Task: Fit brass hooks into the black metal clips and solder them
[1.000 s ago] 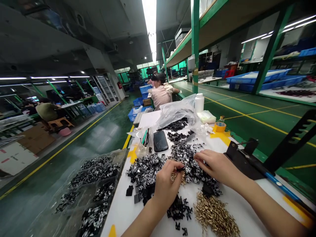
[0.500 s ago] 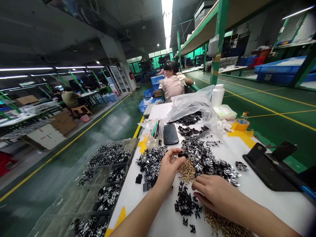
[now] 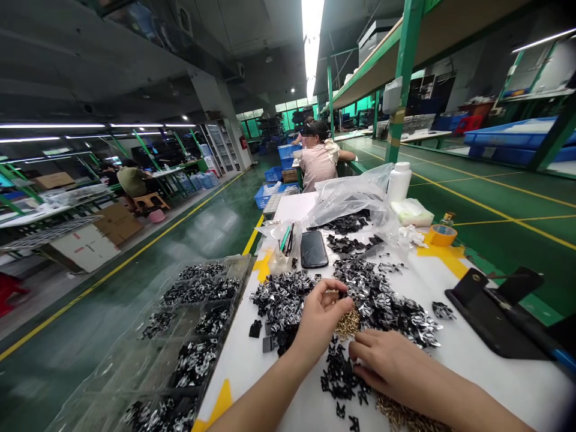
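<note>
- Pinching: your left hand presses thumb and fingertips together on a small part, just above the brass pins on the table.
- Your right hand lies curled over the black clips; whether it grips any, you cannot tell.
- Pins: thin, shiny, heaped; probably light, stiff, easily scattered. Take them between fingertips.
- Clips: small, matte, tangled.

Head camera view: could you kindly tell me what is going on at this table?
A person works at a white table. The left hand pinches its fingers shut at the brass pieces beside the black-and-silver heap. The right hand rests open over the black plastic pieces. A co-worker sits farther along.
</note>
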The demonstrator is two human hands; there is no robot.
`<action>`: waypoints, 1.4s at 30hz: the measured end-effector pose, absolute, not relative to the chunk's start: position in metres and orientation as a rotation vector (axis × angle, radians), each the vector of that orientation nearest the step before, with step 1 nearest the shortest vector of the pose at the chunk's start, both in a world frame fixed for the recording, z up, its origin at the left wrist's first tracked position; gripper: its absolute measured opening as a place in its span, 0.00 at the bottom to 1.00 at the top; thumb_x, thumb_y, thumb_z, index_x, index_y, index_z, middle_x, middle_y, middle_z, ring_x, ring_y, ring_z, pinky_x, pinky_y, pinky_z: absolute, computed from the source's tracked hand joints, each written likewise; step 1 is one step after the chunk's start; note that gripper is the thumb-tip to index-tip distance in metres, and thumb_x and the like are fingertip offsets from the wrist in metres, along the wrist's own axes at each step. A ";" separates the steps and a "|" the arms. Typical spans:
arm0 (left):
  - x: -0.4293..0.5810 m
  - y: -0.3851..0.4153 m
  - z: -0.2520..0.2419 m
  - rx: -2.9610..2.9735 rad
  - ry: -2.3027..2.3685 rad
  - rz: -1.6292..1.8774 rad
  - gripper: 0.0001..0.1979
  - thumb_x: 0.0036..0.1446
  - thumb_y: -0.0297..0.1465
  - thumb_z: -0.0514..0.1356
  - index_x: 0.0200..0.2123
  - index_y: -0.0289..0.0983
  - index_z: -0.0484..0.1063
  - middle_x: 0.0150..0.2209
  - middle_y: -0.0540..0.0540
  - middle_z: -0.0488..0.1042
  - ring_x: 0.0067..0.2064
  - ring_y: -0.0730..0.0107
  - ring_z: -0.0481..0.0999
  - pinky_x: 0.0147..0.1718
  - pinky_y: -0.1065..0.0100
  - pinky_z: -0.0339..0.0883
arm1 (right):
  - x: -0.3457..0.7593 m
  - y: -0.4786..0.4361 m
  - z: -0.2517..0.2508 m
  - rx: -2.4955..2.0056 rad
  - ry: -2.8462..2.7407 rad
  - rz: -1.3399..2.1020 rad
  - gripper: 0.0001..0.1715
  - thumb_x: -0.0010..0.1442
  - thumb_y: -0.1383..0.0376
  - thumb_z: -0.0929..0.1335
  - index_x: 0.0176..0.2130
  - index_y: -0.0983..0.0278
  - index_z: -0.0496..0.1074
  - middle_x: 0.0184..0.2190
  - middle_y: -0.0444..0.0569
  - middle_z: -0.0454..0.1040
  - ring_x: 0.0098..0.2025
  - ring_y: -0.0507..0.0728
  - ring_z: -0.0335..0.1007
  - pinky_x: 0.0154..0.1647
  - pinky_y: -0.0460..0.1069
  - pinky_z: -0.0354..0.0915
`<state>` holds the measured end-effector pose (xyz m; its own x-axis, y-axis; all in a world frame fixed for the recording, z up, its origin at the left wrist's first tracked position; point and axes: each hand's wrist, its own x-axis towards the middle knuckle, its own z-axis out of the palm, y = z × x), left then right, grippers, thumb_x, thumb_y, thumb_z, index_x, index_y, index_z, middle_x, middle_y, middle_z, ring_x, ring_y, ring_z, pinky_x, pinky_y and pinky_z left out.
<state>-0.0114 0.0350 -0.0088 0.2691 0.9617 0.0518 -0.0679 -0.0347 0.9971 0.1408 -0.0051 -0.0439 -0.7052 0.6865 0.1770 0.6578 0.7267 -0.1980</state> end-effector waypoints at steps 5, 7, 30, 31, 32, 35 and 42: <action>-0.011 0.031 -0.011 1.614 1.043 1.012 0.09 0.53 0.24 0.57 0.39 0.37 0.66 0.40 0.45 0.69 0.40 0.67 0.69 0.37 0.68 0.66 | 0.152 0.002 -0.035 -1.173 -2.449 0.079 0.06 0.61 0.67 0.59 0.30 0.62 0.57 0.25 0.43 0.65 0.25 0.52 0.65 0.23 0.46 0.55; -0.010 0.029 -0.013 1.744 1.059 0.932 0.12 0.52 0.23 0.56 0.42 0.38 0.66 0.39 0.45 0.69 0.38 0.67 0.70 0.36 0.67 0.66 | 0.158 0.005 -0.033 -1.244 -2.342 0.037 0.05 0.62 0.65 0.57 0.33 0.62 0.56 0.27 0.44 0.64 0.24 0.52 0.64 0.21 0.46 0.56; -0.049 0.049 0.013 2.413 1.636 0.572 0.10 0.56 0.24 0.51 0.39 0.40 0.67 0.36 0.48 0.73 0.36 0.64 0.72 0.32 0.67 0.62 | 0.217 0.031 -0.043 -1.432 -2.388 -0.017 0.09 0.63 0.61 0.58 0.38 0.62 0.64 0.37 0.51 0.68 0.39 0.60 0.64 0.35 0.54 0.63; -0.053 0.047 0.017 2.443 1.667 0.491 0.10 0.55 0.24 0.51 0.38 0.40 0.67 0.36 0.48 0.73 0.35 0.64 0.73 0.32 0.68 0.61 | 0.216 0.030 -0.041 -1.430 -2.371 -0.022 0.10 0.63 0.61 0.57 0.39 0.62 0.64 0.37 0.51 0.68 0.39 0.60 0.65 0.36 0.54 0.63; -0.056 0.046 0.021 2.468 1.682 0.417 0.10 0.55 0.24 0.50 0.38 0.40 0.67 0.36 0.48 0.73 0.35 0.64 0.73 0.31 0.68 0.60 | 0.215 0.028 -0.039 -1.424 -2.351 -0.030 0.11 0.63 0.60 0.57 0.39 0.61 0.64 0.37 0.50 0.68 0.40 0.59 0.65 0.36 0.54 0.63; -0.064 0.038 0.034 2.533 1.650 0.237 0.11 0.52 0.22 0.50 0.36 0.40 0.66 0.36 0.49 0.74 0.35 0.64 0.72 0.30 0.68 0.59 | 0.210 0.024 -0.033 -1.387 -2.300 -0.045 0.13 0.63 0.59 0.57 0.39 0.61 0.65 0.38 0.50 0.68 0.41 0.60 0.65 0.40 0.55 0.62; -0.057 0.017 0.032 2.608 1.483 -0.326 0.12 0.42 0.21 0.55 0.33 0.38 0.64 0.33 0.46 0.74 0.34 0.58 0.74 0.26 0.67 0.58 | 0.196 0.016 -0.030 -1.311 -2.265 0.016 0.13 0.64 0.59 0.56 0.40 0.60 0.65 0.38 0.49 0.69 0.43 0.60 0.64 0.42 0.57 0.61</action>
